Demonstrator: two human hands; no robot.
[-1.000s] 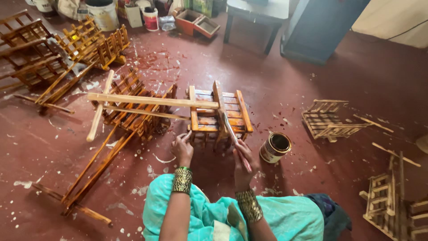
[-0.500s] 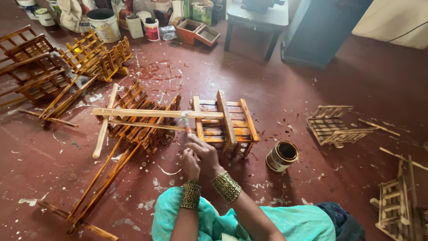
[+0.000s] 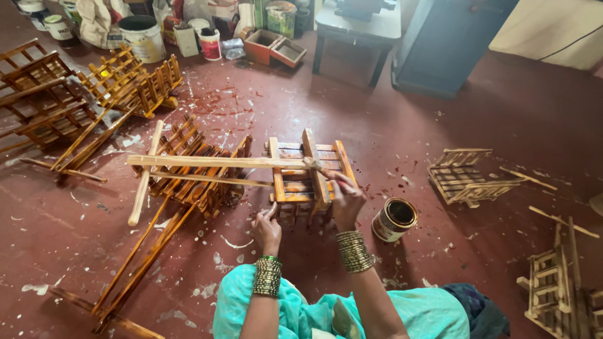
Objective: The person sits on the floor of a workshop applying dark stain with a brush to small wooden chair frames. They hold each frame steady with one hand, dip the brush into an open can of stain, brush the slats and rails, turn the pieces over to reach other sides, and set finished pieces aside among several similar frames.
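Note:
I sit on the floor in front of a small wooden slatted rack (image 3: 295, 188) stained orange-brown. My right hand (image 3: 344, 199) is shut on a paintbrush (image 3: 316, 166), and the brush tip rests on the rack's top bars. My left hand (image 3: 266, 230) lies at the rack's near left corner with a fingertip touching its frame and holds nothing. A long pale wooden strip (image 3: 207, 162) lies across the rack and stretches left. An open tin of dark varnish (image 3: 394, 219) stands on the floor just right of my right wrist.
A larger folding wooden frame (image 3: 188, 182) lies to the left, with more racks at far left (image 3: 44, 100). Unpainted racks lie at right (image 3: 465, 176) and lower right (image 3: 556, 295). Tins and buckets (image 3: 144, 37), a small table (image 3: 358, 28) and a blue cabinet (image 3: 452, 44) stand at the back.
My right hand went from near the tin to beside my left hand, then up onto the rack's top with the brush. My left hand stayed by the rack's near edge.

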